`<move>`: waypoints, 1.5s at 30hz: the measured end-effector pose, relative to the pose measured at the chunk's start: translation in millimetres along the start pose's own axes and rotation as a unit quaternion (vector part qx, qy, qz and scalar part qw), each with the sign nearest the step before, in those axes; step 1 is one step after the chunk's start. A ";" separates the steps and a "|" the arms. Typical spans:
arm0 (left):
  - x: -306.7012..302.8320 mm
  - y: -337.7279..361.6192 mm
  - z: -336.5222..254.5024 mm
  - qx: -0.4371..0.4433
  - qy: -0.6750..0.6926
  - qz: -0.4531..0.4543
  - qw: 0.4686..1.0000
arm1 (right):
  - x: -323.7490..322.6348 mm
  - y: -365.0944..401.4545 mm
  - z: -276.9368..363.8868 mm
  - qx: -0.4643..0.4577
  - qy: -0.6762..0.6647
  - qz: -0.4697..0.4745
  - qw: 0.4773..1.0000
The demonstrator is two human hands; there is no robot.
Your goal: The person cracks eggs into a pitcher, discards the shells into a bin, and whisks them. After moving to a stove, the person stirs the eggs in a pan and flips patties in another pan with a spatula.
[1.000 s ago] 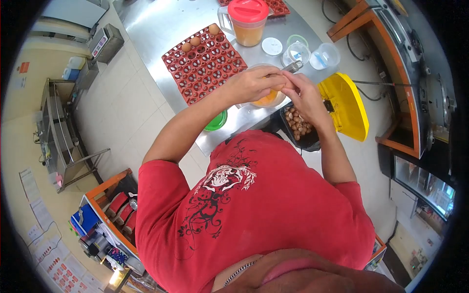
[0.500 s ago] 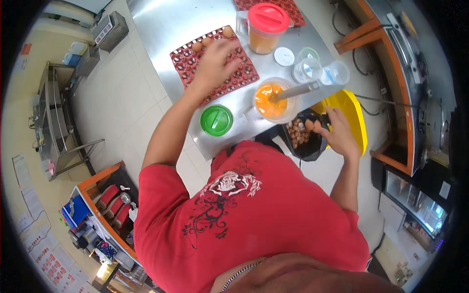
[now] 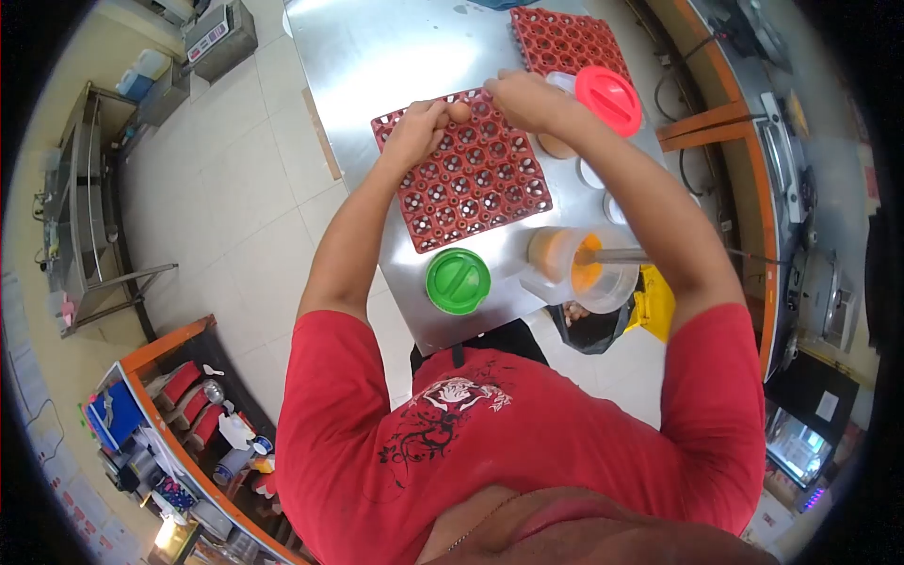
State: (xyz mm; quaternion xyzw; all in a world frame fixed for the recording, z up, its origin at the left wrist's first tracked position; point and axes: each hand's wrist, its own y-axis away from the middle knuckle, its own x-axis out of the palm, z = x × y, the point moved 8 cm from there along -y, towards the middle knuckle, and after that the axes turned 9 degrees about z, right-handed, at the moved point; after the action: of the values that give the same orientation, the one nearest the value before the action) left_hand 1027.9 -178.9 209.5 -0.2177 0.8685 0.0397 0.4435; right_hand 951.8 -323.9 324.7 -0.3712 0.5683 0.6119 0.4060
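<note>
My left hand (image 3: 414, 137) is over the far left part of a red plastic egg tray (image 3: 476, 184), its fingers curled against a brown egg (image 3: 459, 112). At the tray's far edge is my right hand (image 3: 527, 99), fingers bent inward; whatever they hold is hidden. The tray's nearer cups hold no eggs. Close to its near right corner stands a clear plastic pitcher (image 3: 614, 287) of orange-yellow egg, with a metal shaft (image 3: 621, 255) leaning in it. A green-lidded container (image 3: 459, 281) sits by the tray's near edge.
A red-lidded pitcher (image 3: 609, 101) stands partly behind my right forearm. Another red egg tray (image 3: 570, 42) lies at the far right of the steel table (image 3: 377, 47). Below the table edge, a black bag (image 3: 589, 337) holds eggshells beside a yellow bin (image 3: 652, 306).
My right hand has moved from the shells over the black bag to the tray's far edge. My left hand has closed by an egg. The shells it held are out of sight.
</note>
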 end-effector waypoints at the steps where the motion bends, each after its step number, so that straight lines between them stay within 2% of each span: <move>1: -0.5 -0.4 5.1 -0.001 0.005 -0.018 1.000 | 21.6 -29.2 -13.1 0.005 0.018 0.012 1.000; 3: -9.7 0.0 19.5 -0.115 0.158 -0.035 0.980 | 63.1 -73.3 -37.8 0.017 0.050 0.034 0.998; 4: -7.7 2.2 28.4 -0.170 0.234 -0.042 0.956 | 71.8 -81.9 -42.1 0.035 0.025 0.057 0.997; 5: -5.8 1.9 45.1 -0.124 0.349 -0.157 0.916 | 80.6 -89.1 -46.3 0.052 0.000 0.080 0.995; 6: -5.6 2.1 51.2 -0.119 0.485 -0.188 0.846 | 89.6 -96.2 -51.7 0.071 -0.026 0.101 0.992; 8: -2.7 -2.0 54.6 -0.099 0.719 -0.233 0.647 | 104.5 -108.2 -65.7 0.066 -0.039 0.083 0.994; 9: -8.6 -12.1 51.5 -0.104 0.670 -0.224 0.700 | 103.0 -109.6 -70.6 0.066 -0.039 0.080 0.994; 10: -13.8 -19.5 42.0 -0.125 0.509 -0.170 0.835 | 103.3 -109.3 -74.1 0.066 -0.039 0.079 0.994; 11: -16.0 -26.6 31.2 -0.141 0.324 -0.108 0.929 | 103.6 -109.5 -75.6 0.066 -0.039 0.076 0.994; 12: -25.7 -32.5 9.6 -0.150 0.123 -0.041 0.980 | 99.8 -110.0 -73.4 0.066 -0.038 0.072 0.995; 13: -29.4 -32.3 -14.2 -0.150 0.013 0.029 0.988 | 92.7 -108.6 -67.0 0.065 -0.040 0.067 0.995; 16: 12.2 -41.5 -2.4 -0.093 -0.129 0.144 0.977 | 33.5 -81.6 -40.0 0.047 -0.009 -0.026 0.998; 17: 18.4 -43.6 -0.3 -0.091 -0.146 0.165 0.971 | 20.2 -78.8 -35.5 0.027 -0.118 0.028 0.992; 18: 25.6 -45.7 3.6 -0.079 -0.161 0.172 0.969 | -1.7 -62.9 -30.5 -0.001 -0.194 0.040 0.980; 20: 37.4 -53.0 12.2 -0.104 -0.156 0.131 0.973 | -44.2 -15.5 -27.0 -0.059 -0.353 0.034 0.933; 21: 35.3 -52.6 4.4 -0.112 -0.158 0.146 0.970 | -64.3 16.3 -28.6 -0.095 -0.433 0.019 0.896; 22: 27.7 -53.1 -2.7 -0.120 -0.162 0.158 0.967 | -80.6 47.1 -33.8 -0.135 -0.546 0.008 0.827; 23: 24.3 -52.1 -9.6 -0.098 -0.173 0.137 0.970 | -104.8 98.7 -18.3 -0.124 -0.664 0.002 0.737; 25: 18.3 -47.5 -21.3 -0.060 -0.190 0.096 0.975 | -108.8 195.0 -24.2 -0.131 -0.716 -0.078 0.681; 26: 17.6 -50.8 -24.3 -0.036 -0.190 0.086 0.977 | -100.4 241.7 -47.2 -0.146 -0.657 -0.145 0.725; 28: 21.7 -44.6 -27.3 0.005 -0.186 0.075 0.980 | -94.5 307.3 -36.3 -0.097 -0.631 -0.178 0.749; 29: 21.9 -45.7 -25.7 0.000 -0.190 0.068 0.979 | -88.8 339.9 -30.1 -0.066 -0.622 -0.208 0.752; 30: 17.3 -51.4 -25.5 -0.026 -0.172 0.063 0.983 | -67.6 367.5 -31.0 -0.027 -0.621 -0.266 0.737; 32: 11.9 -46.7 -26.3 -0.087 -0.134 0.065 0.985 | -17.4 406.8 -30.5 0.031 -0.636 -0.311 0.706; 33: 10.5 -46.2 -14.8 -0.134 -0.094 0.017 0.986 | 10.9 415.0 -26.9 0.077 -0.612 -0.321 0.718; 34: 1.0 -48.6 -21.3 -0.129 0.012 -0.046 0.991 | 38.1 418.5 -25.0 0.123 -0.586 -0.334 0.728; 36: -18.7 -31.5 -36.4 -0.119 0.220 -0.157 0.955 | 82.8 417.6 -18.8 0.214 -0.465 -0.283 0.811; 37: -23.3 -27.0 -50.2 -0.110 0.381 -0.194 0.897 | 85.8 417.5 -13.0 0.204 -0.432 -0.325 0.816; 39: -32.6 -12.6 -82.1 -0.059 0.544 -0.221 0.807 | 85.8 416.5 -3.3 0.178 -0.361 -0.404 0.821; 40: -34.8 -2.7 -96.9 -0.036 0.618 -0.231 0.750 | 94.2 410.9 -1.5 0.168 -0.322 -0.390 0.846; 41: -38.2 4.7 -111.2 -0.039 0.615 -0.258 0.744 | 102.8 403.1 -2.9 0.158 -0.279 -0.375 0.870; 42: -41.0 6.9 -132.1 -0.039 0.601 -0.246 0.759 | 105.6 397.0 -2.8 0.146 -0.234 -0.361 0.891; 44: -46.5 21.9 -173.1 -0.047 0.570 -0.229 0.788 | 96.3 400.5 -0.7 0.131 -0.257 -0.381 0.879; 45: -47.1 25.3 -195.3 -0.022 0.554 -0.208 0.806 | 91.9 401.7 -0.5 0.122 -0.268 -0.398 0.869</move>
State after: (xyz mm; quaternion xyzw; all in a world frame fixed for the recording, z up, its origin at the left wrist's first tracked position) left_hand 894.4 -191.1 361.4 -0.3877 0.8994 -0.1622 -0.1203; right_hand 546.4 -327.3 398.8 -0.3346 0.3118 0.4003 0.7941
